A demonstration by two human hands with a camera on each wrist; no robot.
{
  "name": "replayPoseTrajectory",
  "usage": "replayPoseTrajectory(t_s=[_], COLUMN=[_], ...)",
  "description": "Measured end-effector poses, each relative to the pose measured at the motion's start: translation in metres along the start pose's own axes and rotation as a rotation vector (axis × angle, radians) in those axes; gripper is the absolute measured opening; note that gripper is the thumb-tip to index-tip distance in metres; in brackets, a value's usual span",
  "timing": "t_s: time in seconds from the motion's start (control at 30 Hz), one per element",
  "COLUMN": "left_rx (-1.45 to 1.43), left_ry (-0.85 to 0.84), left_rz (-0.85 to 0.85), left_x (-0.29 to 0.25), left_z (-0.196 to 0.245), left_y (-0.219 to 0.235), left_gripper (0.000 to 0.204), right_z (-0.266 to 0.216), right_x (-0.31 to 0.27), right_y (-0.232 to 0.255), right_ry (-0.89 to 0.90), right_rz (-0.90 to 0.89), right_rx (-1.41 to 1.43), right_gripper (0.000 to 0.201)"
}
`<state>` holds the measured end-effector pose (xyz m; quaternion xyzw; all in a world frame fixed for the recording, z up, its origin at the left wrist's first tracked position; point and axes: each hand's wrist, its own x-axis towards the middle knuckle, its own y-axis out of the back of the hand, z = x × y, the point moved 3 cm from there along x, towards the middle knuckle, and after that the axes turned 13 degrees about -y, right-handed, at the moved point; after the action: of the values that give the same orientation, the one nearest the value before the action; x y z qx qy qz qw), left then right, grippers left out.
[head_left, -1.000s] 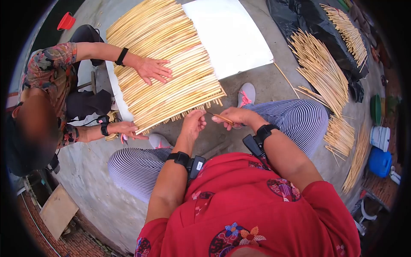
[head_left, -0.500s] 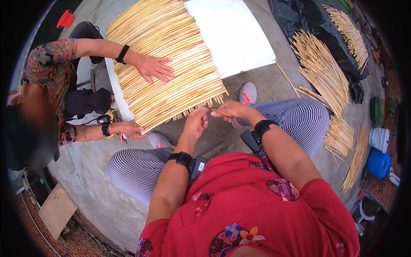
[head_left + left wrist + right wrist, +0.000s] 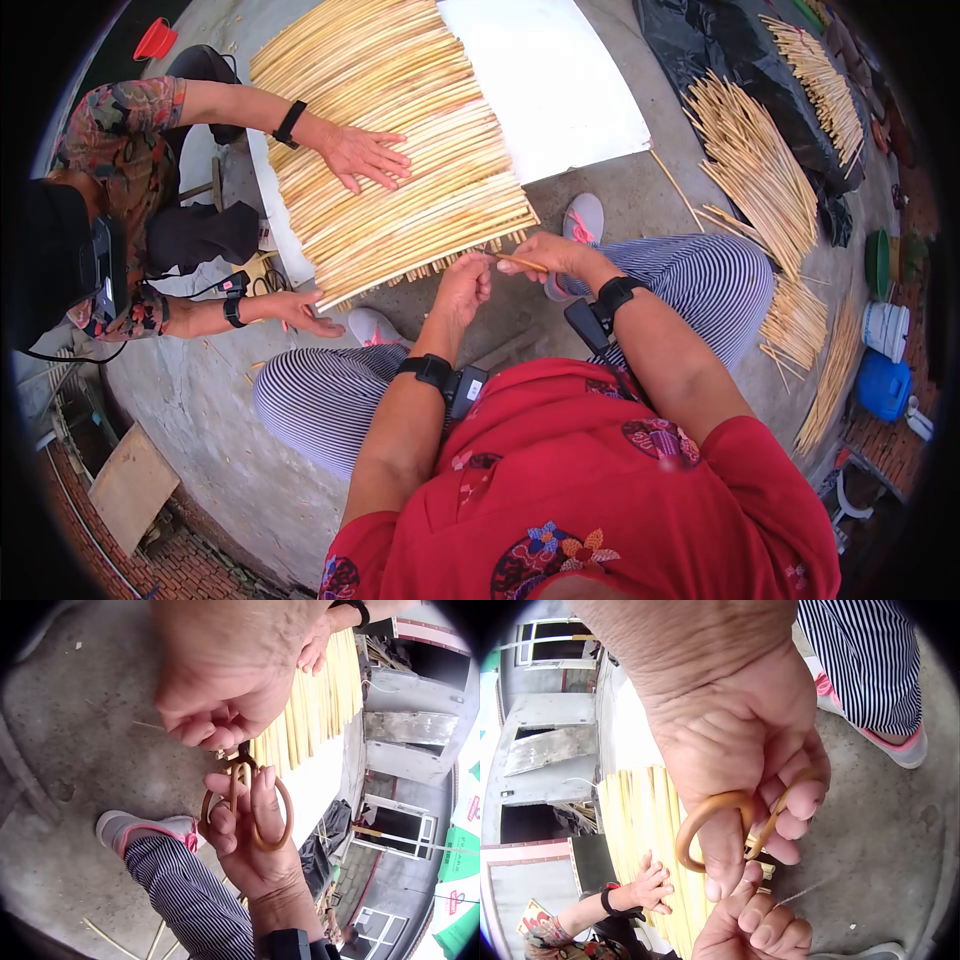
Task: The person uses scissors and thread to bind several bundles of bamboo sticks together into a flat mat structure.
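Observation:
My right hand [image 3: 553, 257] holds scissors [image 3: 684, 844] with orange-brown loop handles; the thumb is through one loop and fingers are in the other. Close beside it, my left hand [image 3: 465, 285] has its fingers curled and pinches a thin string [image 3: 799, 893], whose loose end trails out past the fingers. The dark scissor blades [image 3: 244, 754] reach right to the left fingertips, which partly hide them. Both hands are at the near edge of a mat of yellow sticks [image 3: 400, 80], laid side by side.
Another person's hand [image 3: 370, 158] lies flat on the mat; their other hand [image 3: 305, 310] is by its near left corner. A white sheet [image 3: 550, 90] extends right of the mat. Bundles of loose sticks [image 3: 755, 165] lie on the right, partly on black plastic [image 3: 690, 45].
My right hand has moved up and left, bringing the scissors to my left fingertips. The other person's lower hand has loosened its fingers at the mat corner, and their head has turned.

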<state>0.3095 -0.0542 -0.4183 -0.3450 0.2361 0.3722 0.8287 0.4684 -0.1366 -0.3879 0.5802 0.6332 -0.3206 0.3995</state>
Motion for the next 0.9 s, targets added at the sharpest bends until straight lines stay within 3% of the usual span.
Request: replayPoseTrajectory(t_s=[0.13,0.23,0.33,0.5,0.6,0.8,0.9], left_rx=[0.058,0.458,0.504,0.34,0.265,0.102,0.047], left_ry=[0.028,0.198,0.136,-0.073,-0.175,-0.345,-0.385], left_rz=[-0.039,-0.175,-0.15,-0.236,-0.204,-0.081,-0.086], left_x=[0.0,-0.011,-0.017,-0.031,-0.045,-0.088,-0.106], left_z=[0.0,0.002,0.016,0.065,0.096,0.152,0.167], left_y=[-0.004,-0.004,-0.006,-0.016,-0.016,0.001,0.012], left_gripper=[0.006,0.012,0.012,0.012,0.012,0.012,0.012], right_z=[-0.002,-0.008,-0.023,-0.022,-0.024,-0.049,-0.036], right_x=[0.001,-0.01,-0.022,-0.023,-0.025,-0.003,0.038], right_y=[0.003,0.005,0.008,0.03,0.047,0.101,0.131], right_ry=[0.042,0.036,0.094,0.183,0.139,0.019,0.127], right_rz=[-0.003,-0.005,0.033,0.414,0.746,0.936,1.1], right_rx=[-0.038,-0.063,0.099,0.341,0.095,-0.136,-0.096], right_gripper=[0.049,0.046,0.036,0.033,0.036,0.038,0.039])
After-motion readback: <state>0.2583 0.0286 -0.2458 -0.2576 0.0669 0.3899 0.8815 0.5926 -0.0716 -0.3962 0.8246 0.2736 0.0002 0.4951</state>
